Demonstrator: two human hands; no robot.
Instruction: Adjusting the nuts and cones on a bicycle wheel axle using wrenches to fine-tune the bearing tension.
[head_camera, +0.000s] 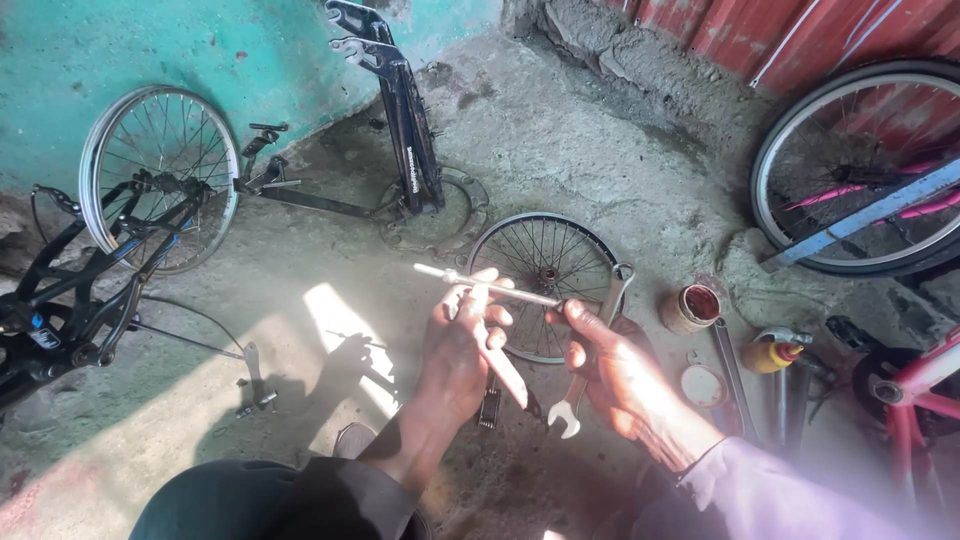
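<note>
Axle rod (487, 285), thin and silvery, sits in mid-air between both hands above the concrete floor (560, 130). The left hand (460, 350) has its fingers (478, 305) curled around the rod's middle and also around a pale stick-like tool (503, 362) that slants down toward the lap. The right hand (612, 368) pinches the rod's right end with closed fingers while a flat open-ended wrench (592, 355) is trapped against its palm, jaw end pointing down.

Each hand carries two things at once, so either grip looks shared and weak; I judge the rod or the wrench could slip and drop onto the gritty floor, where small parts would be hard to find. Strong sun glare washes over the right wrist, which may hide fine detail.

Just beyond the hands lies a small spoked wheel (545, 275), with an open tin (690, 307) and a yellow bottle (772, 353) to the right; a dropped tool could knock the tin over. Farther off stand a bicycle frame (405, 120) and another wheel (160, 165).
</note>
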